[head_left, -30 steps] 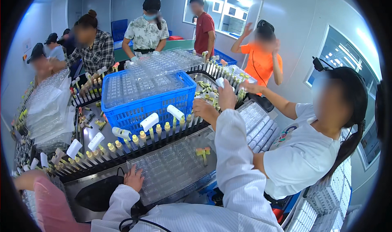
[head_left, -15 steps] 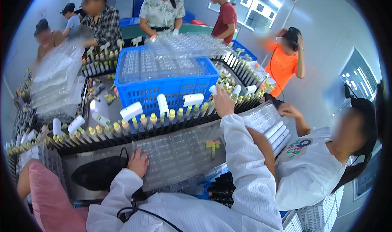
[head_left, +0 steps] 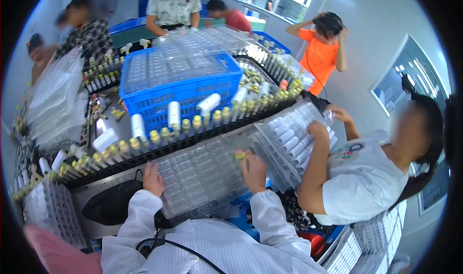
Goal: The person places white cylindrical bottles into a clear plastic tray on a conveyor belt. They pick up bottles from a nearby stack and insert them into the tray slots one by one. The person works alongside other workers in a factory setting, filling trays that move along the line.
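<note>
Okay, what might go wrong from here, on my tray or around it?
The small yellow-green piece at your right hand might slip away. Your left hand, at the left edge of the clear tray, could nudge it askew. Clear sheets jutting past the blue basket might slide off.

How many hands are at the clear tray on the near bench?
2: the left hand at the clear tray's left edge, and the right hand at its right end, fingertips by a small yellow-green piece. Neither is hidden.
</note>
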`<action>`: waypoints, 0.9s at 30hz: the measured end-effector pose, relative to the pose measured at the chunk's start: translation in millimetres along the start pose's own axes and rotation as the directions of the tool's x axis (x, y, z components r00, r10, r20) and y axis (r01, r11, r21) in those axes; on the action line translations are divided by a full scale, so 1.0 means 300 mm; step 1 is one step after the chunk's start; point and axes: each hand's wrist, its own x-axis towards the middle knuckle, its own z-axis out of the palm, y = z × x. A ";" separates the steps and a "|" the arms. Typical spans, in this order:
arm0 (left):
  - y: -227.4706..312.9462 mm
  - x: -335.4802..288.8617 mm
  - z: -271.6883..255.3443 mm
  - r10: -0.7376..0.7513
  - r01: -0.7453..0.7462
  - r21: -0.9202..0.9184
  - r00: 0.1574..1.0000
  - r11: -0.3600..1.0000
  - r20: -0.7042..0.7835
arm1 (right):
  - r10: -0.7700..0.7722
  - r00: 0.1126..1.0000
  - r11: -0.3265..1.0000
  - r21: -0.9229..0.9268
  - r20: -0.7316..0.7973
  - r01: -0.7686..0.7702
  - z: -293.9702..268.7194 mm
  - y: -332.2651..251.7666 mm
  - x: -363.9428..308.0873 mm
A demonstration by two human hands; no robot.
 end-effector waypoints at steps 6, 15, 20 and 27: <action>-0.220 0.063 0.090 0.109 -0.103 -0.097 0.993 0.990 0.051 | 0.382 0.922 0.919 0.079 0.067 -0.386 0.272 0.201 -0.207; -0.721 0.759 0.472 0.110 -0.129 -0.227 0.989 0.965 -0.096 | 0.568 0.823 0.734 0.466 -0.023 -0.494 0.474 -0.090 0.072; -0.768 1.200 0.731 -0.076 0.050 0.088 0.945 0.995 0.319 | 0.487 0.789 0.772 0.608 -0.375 -0.187 -0.013 -0.392 0.027; -0.710 1.164 0.615 0.006 -0.222 0.327 0.836 0.918 0.548 | 0.455 -0.229 0.828 0.504 -0.860 -0.245 -0.439 -0.639 -0.703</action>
